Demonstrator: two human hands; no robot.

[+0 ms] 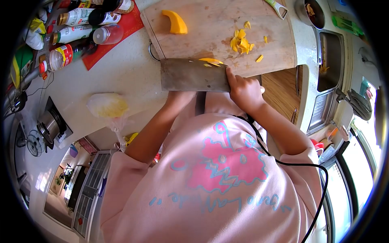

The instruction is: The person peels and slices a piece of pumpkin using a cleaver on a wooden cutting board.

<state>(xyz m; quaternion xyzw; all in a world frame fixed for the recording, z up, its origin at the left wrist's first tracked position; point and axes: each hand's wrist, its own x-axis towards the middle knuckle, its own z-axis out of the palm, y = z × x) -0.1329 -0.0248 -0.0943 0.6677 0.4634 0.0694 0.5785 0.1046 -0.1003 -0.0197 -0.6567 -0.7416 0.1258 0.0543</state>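
Note:
My right hand (245, 91) is closed around the handle of a broad cleaver (194, 76), held flat near the board's front edge. Thin orange slices (212, 61) show at the blade's far edge. My left hand (181, 96) is under the blade's near side; its fingers are hidden by the steel. On the wooden cutting board (206, 28) a curved orange pumpkin wedge (175, 22) lies at the back left. Several small orange pieces (241, 43) are heaped to the right, with a few scattered around them.
Bottles and jars (77, 34) stand at the far left, by a red mat (95, 58). A clear plastic bag (108, 106) with yellow contents rests on the counter. A peeler (277, 8) lies at the board's back right, near a metal pot (311, 12) and the sink (330, 60).

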